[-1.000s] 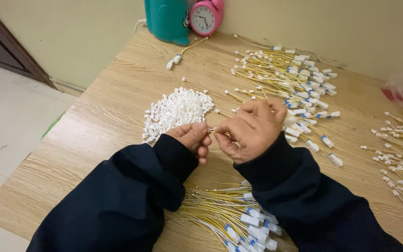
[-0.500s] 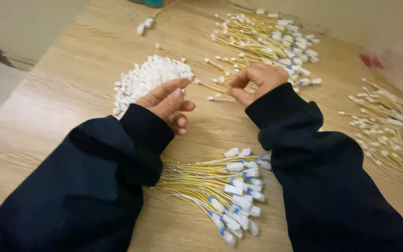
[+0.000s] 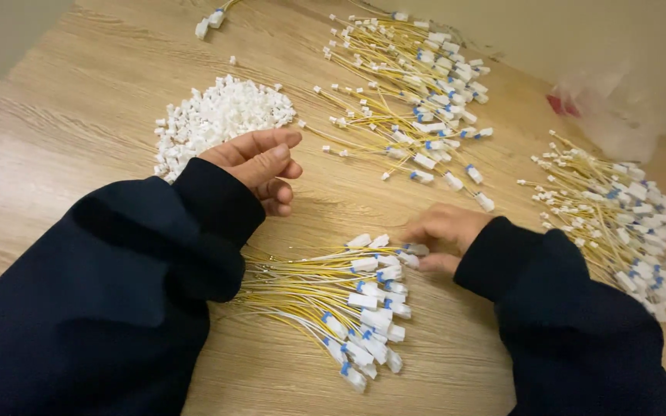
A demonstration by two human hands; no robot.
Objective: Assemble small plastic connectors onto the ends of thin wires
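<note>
At lower centre my right hand lies fingers down, fingertips touching the white connectors of the near bundle of yellow wires; I cannot tell whether it grips one. My left hand, centre left, is loosely open and empty beside the pile of loose white connectors. More wire bundles lie on the wooden table at upper centre and right.
</note>
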